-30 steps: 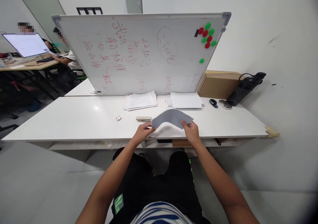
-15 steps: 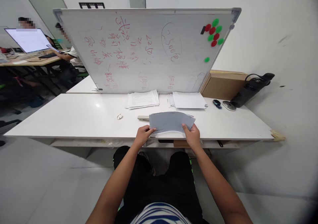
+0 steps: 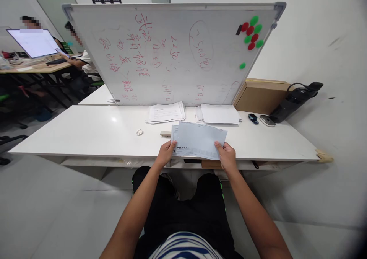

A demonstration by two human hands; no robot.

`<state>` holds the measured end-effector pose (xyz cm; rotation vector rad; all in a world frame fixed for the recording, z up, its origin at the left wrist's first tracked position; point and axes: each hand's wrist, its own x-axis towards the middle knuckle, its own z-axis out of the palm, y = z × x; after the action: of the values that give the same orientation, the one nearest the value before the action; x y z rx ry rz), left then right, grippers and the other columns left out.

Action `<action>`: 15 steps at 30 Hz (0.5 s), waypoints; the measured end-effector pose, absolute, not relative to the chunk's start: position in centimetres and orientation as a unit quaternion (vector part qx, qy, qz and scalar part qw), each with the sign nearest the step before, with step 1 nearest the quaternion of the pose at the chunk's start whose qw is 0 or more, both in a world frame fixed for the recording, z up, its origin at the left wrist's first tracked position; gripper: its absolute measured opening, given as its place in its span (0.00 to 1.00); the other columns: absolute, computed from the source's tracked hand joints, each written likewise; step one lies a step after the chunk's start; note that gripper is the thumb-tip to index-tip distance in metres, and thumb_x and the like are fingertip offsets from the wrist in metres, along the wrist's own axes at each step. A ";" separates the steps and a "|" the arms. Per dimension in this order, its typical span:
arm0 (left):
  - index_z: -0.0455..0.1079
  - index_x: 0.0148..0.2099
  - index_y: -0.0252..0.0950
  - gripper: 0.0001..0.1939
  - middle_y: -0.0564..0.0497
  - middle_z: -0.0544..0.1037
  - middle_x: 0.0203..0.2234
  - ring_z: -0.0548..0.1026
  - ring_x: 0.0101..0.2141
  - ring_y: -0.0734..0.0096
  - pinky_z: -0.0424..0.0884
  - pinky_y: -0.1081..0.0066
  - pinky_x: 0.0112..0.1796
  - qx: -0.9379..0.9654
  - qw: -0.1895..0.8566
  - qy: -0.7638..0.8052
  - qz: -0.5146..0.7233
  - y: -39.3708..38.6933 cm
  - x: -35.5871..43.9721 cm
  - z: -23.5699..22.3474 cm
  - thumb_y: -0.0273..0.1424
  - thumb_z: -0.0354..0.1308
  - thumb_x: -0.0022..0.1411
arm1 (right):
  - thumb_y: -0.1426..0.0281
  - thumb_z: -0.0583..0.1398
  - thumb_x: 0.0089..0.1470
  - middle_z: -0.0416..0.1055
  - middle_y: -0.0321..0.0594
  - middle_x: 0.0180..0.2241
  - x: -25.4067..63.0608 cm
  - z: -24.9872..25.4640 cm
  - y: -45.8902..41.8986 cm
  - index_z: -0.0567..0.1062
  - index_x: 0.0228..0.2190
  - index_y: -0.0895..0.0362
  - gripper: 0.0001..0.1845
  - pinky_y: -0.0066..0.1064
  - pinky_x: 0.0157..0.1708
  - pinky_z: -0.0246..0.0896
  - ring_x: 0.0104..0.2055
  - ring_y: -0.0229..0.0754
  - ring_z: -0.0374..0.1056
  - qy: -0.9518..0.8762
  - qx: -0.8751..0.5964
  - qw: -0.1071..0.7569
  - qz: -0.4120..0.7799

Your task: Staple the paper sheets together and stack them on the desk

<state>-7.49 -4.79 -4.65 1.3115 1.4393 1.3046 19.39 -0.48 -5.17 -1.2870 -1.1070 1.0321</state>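
Note:
Several sheets of paper (image 3: 197,139) are held up over the front edge of the desk, slightly fanned, with print along their lower left. My left hand (image 3: 166,152) pinches their left edge, thumb on top. On the right side, my right hand (image 3: 226,153) grips the same sheets with its thumb across the face. Partly hidden behind the paper lies a beige stapler (image 3: 165,134). Farther back are a printed paper stack (image 3: 168,111) on the left and a mostly blank paper stack (image 3: 220,114) on the right.
A whiteboard (image 3: 177,52) with red writing and magnets stands along the back of the white desk (image 3: 71,131). A small white ring-shaped item (image 3: 139,132) lies left. On the right are a watch (image 3: 253,118), a mouse (image 3: 267,121), a cardboard box (image 3: 262,96) and a black bottle (image 3: 295,102). People sit behind a monitor (image 3: 33,43).
The sheets were bowed upward and have flattened, tilting so their printed face shows. They are now fanned apart at the left. Both hands keep hold; the view has shifted slightly.

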 end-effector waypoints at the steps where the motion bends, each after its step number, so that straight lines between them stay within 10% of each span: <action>1: 0.74 0.36 0.34 0.25 0.50 0.76 0.30 0.71 0.32 0.67 0.67 0.71 0.34 0.511 0.396 0.564 0.514 -4.8 -7.6 -4.6 0.52 0.51 0.60 | 0.50 0.64 0.44 0.76 0.40 0.31 19.4 -5.2 -0.5 0.77 0.36 0.59 0.26 0.34 0.34 0.64 0.33 0.43 0.69 -0.464 -0.539 0.548 0.440; 15: 0.76 0.37 0.34 0.20 0.48 0.79 0.32 0.75 0.35 0.62 0.70 0.68 0.36 0.439 0.435 0.551 0.561 -4.7 -7.8 -4.4 0.45 0.64 0.50 | 0.51 0.65 0.43 0.69 0.34 0.23 19.6 -5.5 -0.3 0.75 0.28 0.58 0.22 0.29 0.25 0.59 0.25 0.38 0.63 -0.484 -0.542 0.533 0.432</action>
<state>-7.81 -4.72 -4.40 1.0925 1.3703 1.3966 19.59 -0.26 -5.49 -1.2931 -1.1545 1.0302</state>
